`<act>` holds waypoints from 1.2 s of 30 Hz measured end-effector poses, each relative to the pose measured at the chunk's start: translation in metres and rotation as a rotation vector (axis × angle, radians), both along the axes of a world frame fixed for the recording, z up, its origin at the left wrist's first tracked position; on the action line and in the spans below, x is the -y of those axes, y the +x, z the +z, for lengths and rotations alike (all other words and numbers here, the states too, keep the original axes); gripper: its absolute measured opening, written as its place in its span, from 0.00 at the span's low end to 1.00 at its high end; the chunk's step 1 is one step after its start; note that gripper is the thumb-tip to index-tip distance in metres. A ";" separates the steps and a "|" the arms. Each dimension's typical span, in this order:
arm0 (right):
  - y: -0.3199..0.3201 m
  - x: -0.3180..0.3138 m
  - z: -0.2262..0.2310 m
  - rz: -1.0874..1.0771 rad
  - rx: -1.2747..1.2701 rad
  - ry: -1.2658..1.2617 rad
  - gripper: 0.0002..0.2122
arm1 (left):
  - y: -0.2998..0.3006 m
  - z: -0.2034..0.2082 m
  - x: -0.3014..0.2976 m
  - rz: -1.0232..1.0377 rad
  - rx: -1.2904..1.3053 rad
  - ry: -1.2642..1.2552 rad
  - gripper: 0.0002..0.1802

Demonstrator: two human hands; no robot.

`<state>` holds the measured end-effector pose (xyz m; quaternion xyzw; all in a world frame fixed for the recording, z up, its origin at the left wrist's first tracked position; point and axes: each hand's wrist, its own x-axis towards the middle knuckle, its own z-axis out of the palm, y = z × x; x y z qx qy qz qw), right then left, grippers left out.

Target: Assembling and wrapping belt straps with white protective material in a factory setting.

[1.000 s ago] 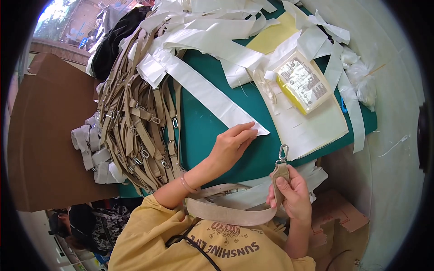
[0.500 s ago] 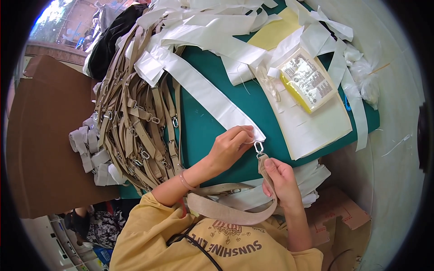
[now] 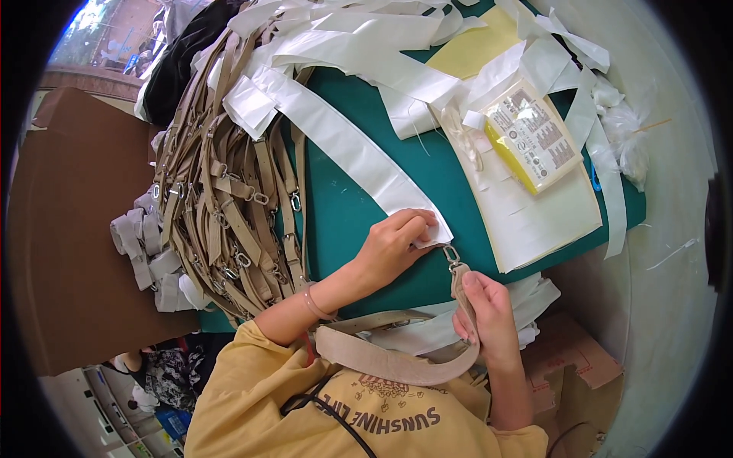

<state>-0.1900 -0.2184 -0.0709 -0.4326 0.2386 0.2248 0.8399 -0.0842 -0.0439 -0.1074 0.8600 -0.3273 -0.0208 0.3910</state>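
My left hand (image 3: 398,238) has its fingers closed in a pinch on the lower end of a long white strip (image 3: 363,164), which runs back up across the green table. In my right hand (image 3: 489,314), gripped between thumb and fingers, is a beige strap (image 3: 397,360) with a metal clasp (image 3: 451,253) at its end. The clasp sits right beside the strip's end, near my left fingertips. Whether a thread or cord joins them is too small to tell. From my right hand the rest of the strap loops down in front of my yellow shirt.
Many beige straps with metal clasps (image 3: 229,198) hang heaped at the left, beside a brown cardboard sheet (image 3: 76,229). White strips (image 3: 328,46) cover the far side. At the right lie paper sheets (image 3: 538,221) and a clear-and-yellow package (image 3: 531,137). Another person (image 3: 172,374) shows at lower left.
My right hand has moved a little to the right with the strap and clasp. The white strip's end has shifted slightly right, with my left hand still pinching it.
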 end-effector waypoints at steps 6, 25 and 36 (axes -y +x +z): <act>0.006 -0.006 -0.007 -0.018 -0.042 -0.005 0.17 | 0.000 0.004 0.003 0.010 0.004 0.045 0.18; 0.007 -0.005 -0.002 -0.024 -0.007 -0.085 0.17 | 0.000 0.001 -0.004 -0.056 0.054 0.006 0.19; 0.002 -0.006 0.003 -0.025 0.004 -0.090 0.16 | 0.000 0.001 -0.002 -0.032 0.062 0.013 0.22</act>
